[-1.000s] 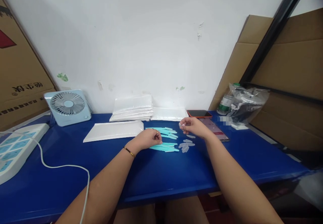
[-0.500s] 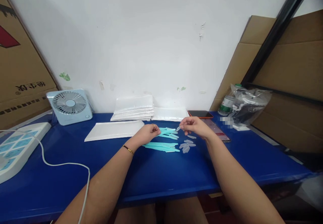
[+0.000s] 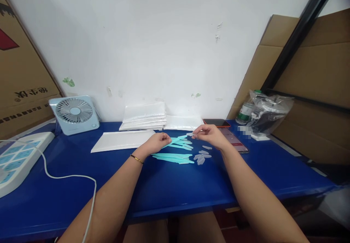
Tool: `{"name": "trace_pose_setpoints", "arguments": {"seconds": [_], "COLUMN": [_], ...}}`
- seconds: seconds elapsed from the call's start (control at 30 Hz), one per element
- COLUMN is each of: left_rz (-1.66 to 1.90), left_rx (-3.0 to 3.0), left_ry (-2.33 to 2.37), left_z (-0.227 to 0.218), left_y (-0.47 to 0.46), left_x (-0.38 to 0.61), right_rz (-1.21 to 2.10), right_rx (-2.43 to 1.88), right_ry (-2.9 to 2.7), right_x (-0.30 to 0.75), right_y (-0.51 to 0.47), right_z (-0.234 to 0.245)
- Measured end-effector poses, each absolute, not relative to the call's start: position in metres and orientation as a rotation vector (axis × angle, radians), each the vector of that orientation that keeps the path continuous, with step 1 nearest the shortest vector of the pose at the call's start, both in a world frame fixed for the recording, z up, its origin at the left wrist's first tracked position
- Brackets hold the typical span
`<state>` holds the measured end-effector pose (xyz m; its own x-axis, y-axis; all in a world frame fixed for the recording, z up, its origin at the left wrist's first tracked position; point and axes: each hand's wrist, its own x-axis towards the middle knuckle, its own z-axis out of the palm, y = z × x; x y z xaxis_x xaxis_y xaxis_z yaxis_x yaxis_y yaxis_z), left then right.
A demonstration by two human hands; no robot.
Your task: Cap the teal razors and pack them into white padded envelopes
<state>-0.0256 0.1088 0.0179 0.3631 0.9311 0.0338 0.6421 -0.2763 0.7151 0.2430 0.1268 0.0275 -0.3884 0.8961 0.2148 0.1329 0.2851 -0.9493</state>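
Left hand [image 3: 158,142]: pinching one slim, flat turquoise stick [image 3: 178,141], thumb and fingers closed on it.
Right hand [image 3: 208,135]: holding a small, translucent, tapered sleeve [image 3: 190,134] in closed fingertips.
Stick position: slanting above the far group of turquoise sticks [image 3: 186,146], having just risen from it.
Stick tip: now meeting the sleeve; the pieces are lining up end to end, though seating cannot be told.
Loose sleeves [image 3: 202,156]: lying near the right hand.
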Motion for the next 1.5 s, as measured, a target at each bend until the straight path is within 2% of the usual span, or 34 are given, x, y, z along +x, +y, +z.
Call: {"name": "trace_pose_setpoints", "arguments": {"seconds": [0.3, 0.57, 0.63, 0.8, 0.93, 1.13, 1.37, 1.5], "left_rz": [0.616, 0.609, 0.628, 0.671, 0.429, 0.371, 0.660, 0.675], "left_rx": [2.023, 2.092, 2.152, 2.315, 2.337, 2.275, 2.036, 1.965], "left_ry": [1.370, 1.357, 1.415, 1.401, 1.194, 1.220, 1.242, 1.211], "left_z": [0.020, 0.018, 0.015, 0.013, 0.014, 0.014, 0.014, 0.011], "left_y": [0.108, 0.104, 0.104, 0.102, 0.098, 0.096, 0.100, 0.102], "left_x": [-0.025, -0.015, -0.012, -0.015, -0.016, -0.011, -0.010, -0.009], "right_rz": [1.117, 1.239, 1.141, 0.614, 0.708, 0.773, 1.270, 1.231], "right_rx": [-0.983, -0.905, -0.929, -1.401, -1.747, -1.635, -0.995, -0.952], "right_ry": [-1.764, -1.880, -1.954, -2.192, -2.268, -2.144, -1.658, -1.673], "right_x": [0.242, 0.229, 0.234, 0.264, 0.276, 0.268, 0.239, 0.232], "right_y": [0.127, 0.128, 0.131, 0.138, 0.141, 0.143, 0.127, 0.126], "right_z": [0.028, 0.017, 0.018, 0.024, 0.022, 0.016, 0.029, 0.028]}}
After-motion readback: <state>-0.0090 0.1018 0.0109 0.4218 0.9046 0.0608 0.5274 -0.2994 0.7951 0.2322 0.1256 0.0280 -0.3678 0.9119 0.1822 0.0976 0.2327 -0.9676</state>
